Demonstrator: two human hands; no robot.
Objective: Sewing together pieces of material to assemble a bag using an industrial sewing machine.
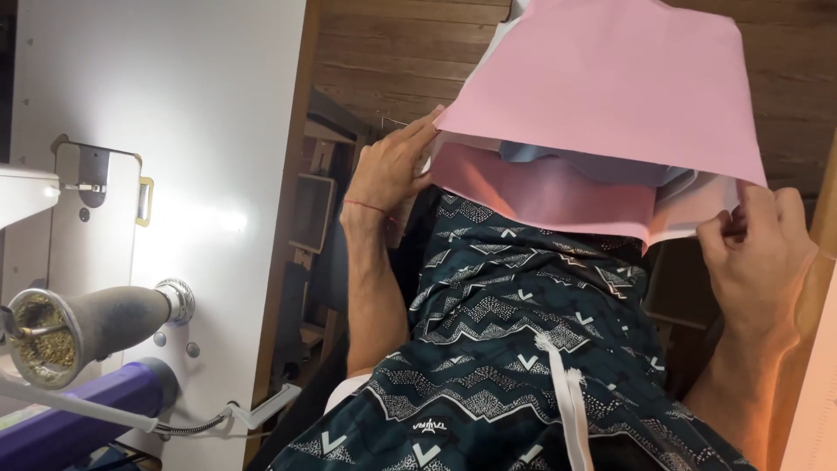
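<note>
I hold a folded stack of pink fabric (610, 96) over my lap, with a pale blue layer (558, 161) and white layers showing between the pink ones. My left hand (392, 166) grips the stack's left edge, a thin red thread around its wrist. My right hand (754, 249) pinches the lower right corner of the fabric. Below the fabric lie my dark green patterned shorts (506, 349) with a white drawstring (562, 384).
A white sewing table (209, 105) fills the left side, with a sewing machine part (96, 183), a metal cup of green herb (44, 340) with a straw, and a purple object (78, 410). Wooden floor (392, 52) lies beyond.
</note>
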